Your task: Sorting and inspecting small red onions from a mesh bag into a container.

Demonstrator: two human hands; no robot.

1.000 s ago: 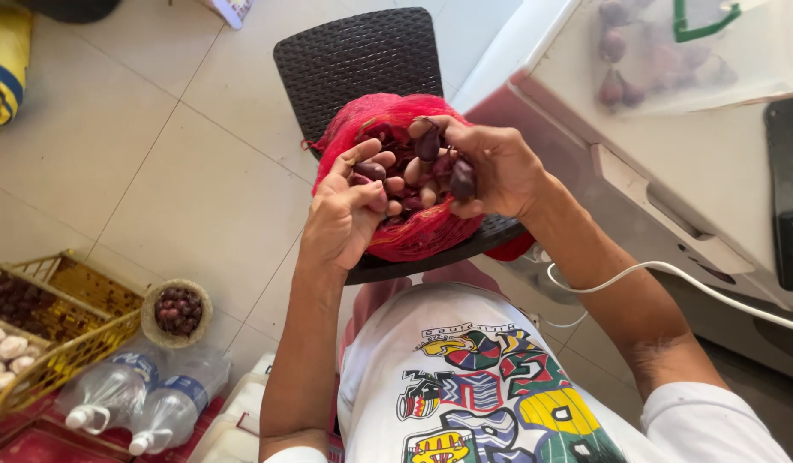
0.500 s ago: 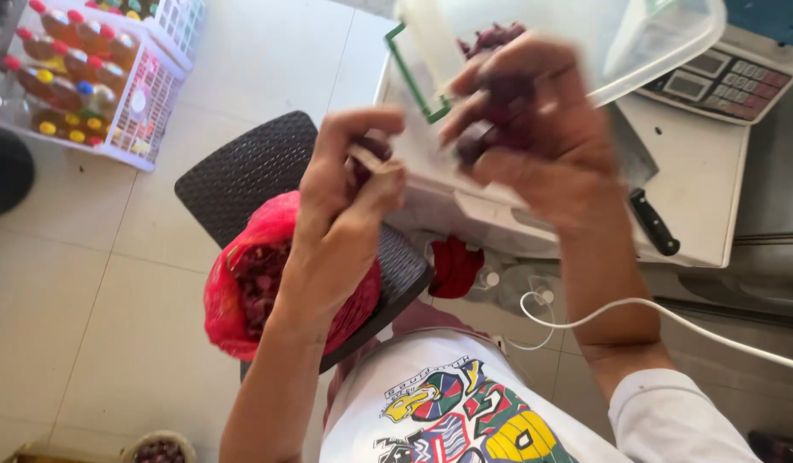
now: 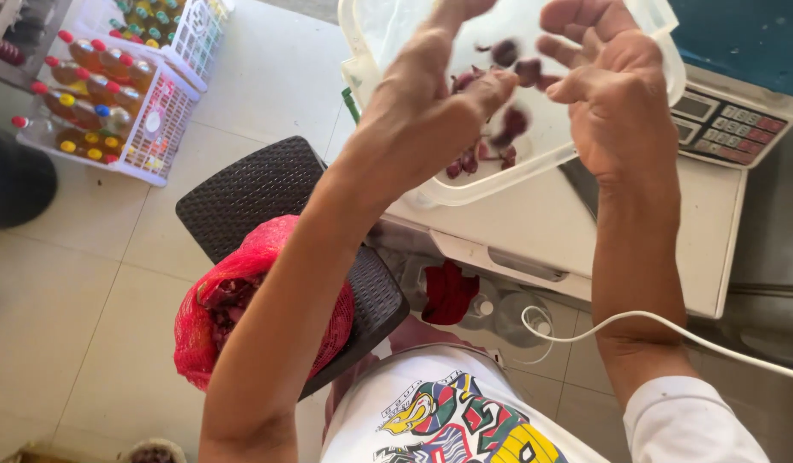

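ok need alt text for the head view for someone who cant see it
Seen from above, a person's left hand and right hand are open over a clear plastic tub holding small dark red fruits, which sits on a white scale. Below, a red mesh bag of the same fruits rests on a black chair.

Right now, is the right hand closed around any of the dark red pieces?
No, the right hand is open with fingers spread above the clear plastic container, and the dark red pieces lie loose inside it.
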